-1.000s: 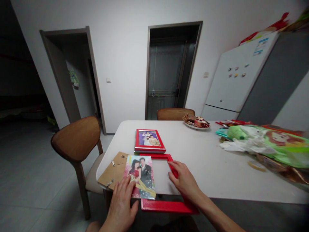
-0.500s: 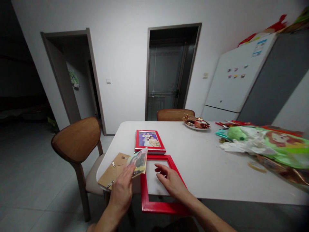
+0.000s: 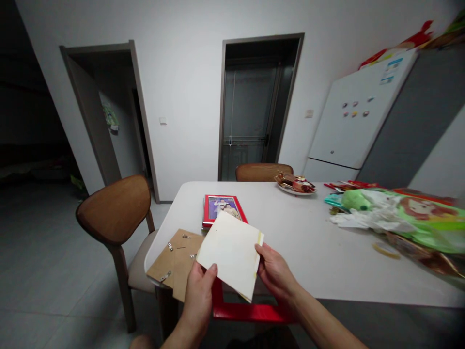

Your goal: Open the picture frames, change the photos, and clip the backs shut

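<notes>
Both hands grip a photo (image 3: 232,249) with its plain cream back facing up. My left hand (image 3: 199,295) pinches its lower left edge, thumb on top. On the right edge, beside a yellowish strip, my right hand (image 3: 276,266) is closed on it. Beneath lies an empty red picture frame (image 3: 250,311), largely covered by the photo and hands, its near side at the table edge. A brown backing board (image 3: 178,252) with metal clips rests to the left. Behind the photo sits a red framed picture (image 3: 223,207) of people, partly covered.
The white table (image 3: 301,242) carries a plate of wrapped items (image 3: 296,184) at the back. Green and white plastic bags (image 3: 399,213) and a roll of tape (image 3: 386,251) lie on the right. A wooden chair (image 3: 116,213) stands at the left, another chair (image 3: 264,172) behind.
The photo has moved right, over the red frame, and turned from its picture side to its cream back. My right hand has closed on its right edge.
</notes>
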Tool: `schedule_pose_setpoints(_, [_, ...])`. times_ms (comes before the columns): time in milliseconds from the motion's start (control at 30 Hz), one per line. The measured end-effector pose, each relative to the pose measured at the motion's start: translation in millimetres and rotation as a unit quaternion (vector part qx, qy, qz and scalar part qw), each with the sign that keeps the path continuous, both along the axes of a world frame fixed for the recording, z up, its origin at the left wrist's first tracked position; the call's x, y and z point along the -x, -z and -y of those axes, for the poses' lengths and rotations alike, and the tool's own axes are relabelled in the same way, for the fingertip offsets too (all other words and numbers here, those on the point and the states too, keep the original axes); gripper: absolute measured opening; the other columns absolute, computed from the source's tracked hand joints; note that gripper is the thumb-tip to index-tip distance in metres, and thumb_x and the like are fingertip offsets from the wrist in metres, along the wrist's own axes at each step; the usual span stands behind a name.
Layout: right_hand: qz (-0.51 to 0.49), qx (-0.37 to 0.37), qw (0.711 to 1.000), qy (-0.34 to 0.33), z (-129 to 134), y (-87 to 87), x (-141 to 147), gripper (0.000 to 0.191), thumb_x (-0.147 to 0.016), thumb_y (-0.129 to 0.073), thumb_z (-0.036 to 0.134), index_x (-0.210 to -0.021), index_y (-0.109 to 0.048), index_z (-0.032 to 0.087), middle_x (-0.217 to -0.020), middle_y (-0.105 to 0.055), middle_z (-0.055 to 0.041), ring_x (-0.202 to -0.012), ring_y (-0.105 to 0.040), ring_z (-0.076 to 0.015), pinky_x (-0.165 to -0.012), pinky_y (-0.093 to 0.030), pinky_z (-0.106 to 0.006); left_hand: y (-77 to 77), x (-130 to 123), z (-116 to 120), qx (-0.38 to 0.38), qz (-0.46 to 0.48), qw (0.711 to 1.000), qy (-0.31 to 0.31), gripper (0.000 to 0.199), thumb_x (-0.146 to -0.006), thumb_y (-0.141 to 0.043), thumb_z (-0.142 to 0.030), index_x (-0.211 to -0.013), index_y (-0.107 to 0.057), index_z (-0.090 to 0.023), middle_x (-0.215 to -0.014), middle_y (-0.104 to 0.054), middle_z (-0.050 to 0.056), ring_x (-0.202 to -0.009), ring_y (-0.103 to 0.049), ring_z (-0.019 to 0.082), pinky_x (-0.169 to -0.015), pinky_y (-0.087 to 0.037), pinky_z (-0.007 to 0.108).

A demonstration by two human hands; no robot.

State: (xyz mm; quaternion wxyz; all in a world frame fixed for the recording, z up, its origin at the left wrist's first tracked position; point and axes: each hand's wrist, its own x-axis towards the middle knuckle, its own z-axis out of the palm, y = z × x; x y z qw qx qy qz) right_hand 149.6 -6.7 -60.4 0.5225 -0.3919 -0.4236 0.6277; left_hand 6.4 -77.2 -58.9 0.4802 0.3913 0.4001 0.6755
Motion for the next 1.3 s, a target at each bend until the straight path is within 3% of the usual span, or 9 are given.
schedule_pose_setpoints(167, [0.077,0.036,0.993,-0.078,-11.9,1.3,-32.3,0.026,-0.07,-0.045,0.022,-0.094,-0.053,0.016,-0.087,-0.066,-0.008,-0.078,-0.062,-0.0205,-0.069,-0.049,-0.033,14.1,12.2,3.2,0.031,-0.213,0.976,-0.026,0.052,-0.068,-0.049,-0.024,-0.118,-0.04,-0.011,-0.123,-0.045,0.015,-0.114,-0.042,0.023,-0.096,-0.032,0.039])
schedule_pose_setpoints(333, [0.12,0.036,0.988,-0.089,-26.0,6.0,-41.2,0.024,-0.066,-0.045,0.016,-0.088,-0.054,0.013,-0.079,-0.067,-0.008,-0.068,-0.063,-0.0186,-0.065,-0.049,-0.031,22.0,5.3,13.8,0.018,-0.451,0.892,0.015,0.045,-0.064,-0.051,-0.014,-0.109,-0.051,-0.013,-0.122,-0.047,0.014,-0.114,-0.042,0.024,-0.097,-0.03,0.042])
schedule_pose_setpoints(600, [0.224,0.01,0.964,-0.142,-34.6,-1.8,-30.1,0.037,-0.065,-0.034,0.013,-0.097,-0.052,0.01,-0.076,-0.067,-0.0075,-0.063,-0.062,-0.0168,-0.058,-0.047,-0.027,30.5,4.9,11.3,-0.031,-0.532,0.846,0.004,0.046,-0.063,-0.051,-0.011,-0.108,-0.052,-0.016,-0.123,-0.046,0.012,-0.114,-0.041,0.024,-0.096,-0.034,0.043])
schedule_pose_setpoints(667, [0.333,-0.036,0.932,-0.136,-36.5,-1.9,-27.5,0.038,-0.067,-0.029,0.015,-0.097,-0.053,0.01,-0.081,-0.066,-0.0084,-0.066,-0.061,-0.0165,-0.059,-0.046,-0.026,28.7,5.3,10.8,-0.033,-0.544,0.839,0.008,0.045,-0.063,-0.05,-0.011,-0.108,-0.052,-0.015,-0.123,-0.046,0.013,-0.114,-0.041,0.024,-0.096,-0.034,0.043])
schedule_pose_setpoints(767, [0.568,-0.134,0.808,-0.086,-41.5,-1.0,-25.5,0.034,-0.071,-0.028,0.017,-0.086,-0.058,0.01,-0.086,-0.065,-0.012,-0.077,-0.06,-0.0177,-0.067,-0.042,-0.025,26.1,5.6,11.1,-0.03,-0.562,0.826,0.02,0.043,-0.065,-0.05,-0.012,-0.107,-0.053,-0.013,-0.124,-0.045,0.014,-0.116,-0.039,0.024,-0.096,-0.033,0.042])
schedule_pose_setpoints(833, [0.651,-0.158,0.739,-0.062,-43.4,0.0,-25.0,0.031,-0.072,-0.032,0.019,-0.079,-0.06,0.009,-0.088,-0.064,-0.0159,-0.083,-0.058,-0.0215,-0.07,-0.04,-0.027,24.4,5.6,11.4,-0.02,-0.577,0.816,0.032,0.042,-0.066,-0.049,-0.012,-0.107,-0.053,-0.012,-0.125,-0.044,0.014,-0.117,-0.037,0.023,-0.098,-0.031,0.04])
schedule_pose_setpoints(933, [0.687,-0.149,0.71,-0.042,-40.8,1.5,-24.0,0.032,-0.073,-0.034,0.024,-0.081,-0.06,0.008,-0.088,-0.062,-0.0199,-0.083,-0.057,-0.0265,-0.069,-0.038,-0.032,20.7,4.7,11.8,-0.007,-0.602,0.797,0.052,0.04,-0.068,-0.048,-0.015,-0.107,-0.053,-0.011,-0.125,-0.044,0.013,-0.119,-0.034,0.023,-0.099,-0.03,0.039])
schedule_pose_setpoints(1100, [0.768,-0.155,0.621,-0.026,-31.3,2.8,-20.6,0.038,-0.078,-0.029,0.033,-0.091,-0.057,0.011,-0.088,-0.063,-0.0165,-0.081,-0.058,-0.0257,-0.065,-0.039,-0.033,14.7,1.8,13.4,0.0,-0.631,0.773,0.063,0.036,-0.071,-0.045,-0.017,-0.106,-0.054,-0.011,-0.123,-0.047,0.012,-0.12,-0.032,0.023,-0.099,-0.029,0.037])
schedule_pose_setpoints(1300, [0.786,-0.174,0.593,-0.009,-29.1,3.4,-16.8,0.04,-0.079,-0.03,0.037,-0.093,-0.056,0.01,-0.086,-0.063,-0.0159,-0.08,-0.058,-0.0266,-0.065,-0.039,-0.034,17.9,0.3,12.8,0.002,-0.645,0.762,0.06,0.034,-0.072,-0.044,-0.018,-0.104,-0.054,-0.013,-0.123,-0.047,0.01,-0.12,-0.032,0.023,-0.099,-0.029,0.037])
